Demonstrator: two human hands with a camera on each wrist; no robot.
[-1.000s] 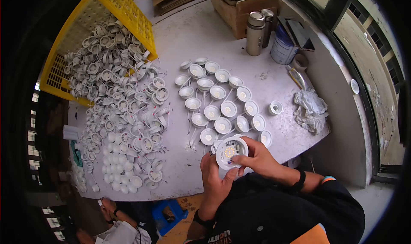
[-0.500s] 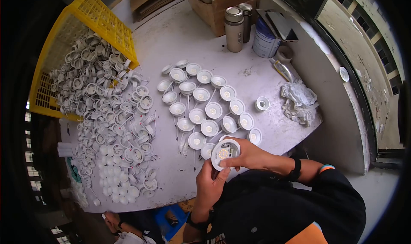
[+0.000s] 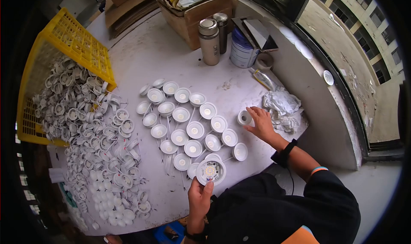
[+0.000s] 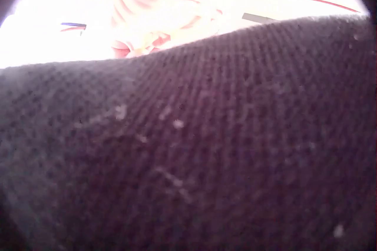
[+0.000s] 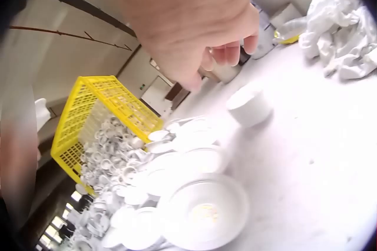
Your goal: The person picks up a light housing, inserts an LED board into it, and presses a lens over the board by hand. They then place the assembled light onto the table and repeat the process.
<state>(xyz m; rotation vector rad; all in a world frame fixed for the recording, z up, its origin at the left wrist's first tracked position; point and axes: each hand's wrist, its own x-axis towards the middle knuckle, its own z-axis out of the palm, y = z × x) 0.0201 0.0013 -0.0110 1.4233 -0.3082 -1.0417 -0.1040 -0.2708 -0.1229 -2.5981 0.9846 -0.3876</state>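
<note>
The left hand (image 3: pixel 199 200) pinched a round white lamp (image 3: pixel 210 171). The right hand (image 3: pixel 262 124) hung spread near a white cylindrical cup (image 3: pixel 243 117).

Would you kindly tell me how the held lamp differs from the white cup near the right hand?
The lamp is held in the left hand; the cup stands on the table. The lamp looks wider than the cup. The lamp shows yellowish dots inside; the cup, a grey centre. Both are white and round.

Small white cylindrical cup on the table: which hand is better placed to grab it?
Right, I'd say: the right hand is close to the cup; the left hand holds a white round lamp.
</note>
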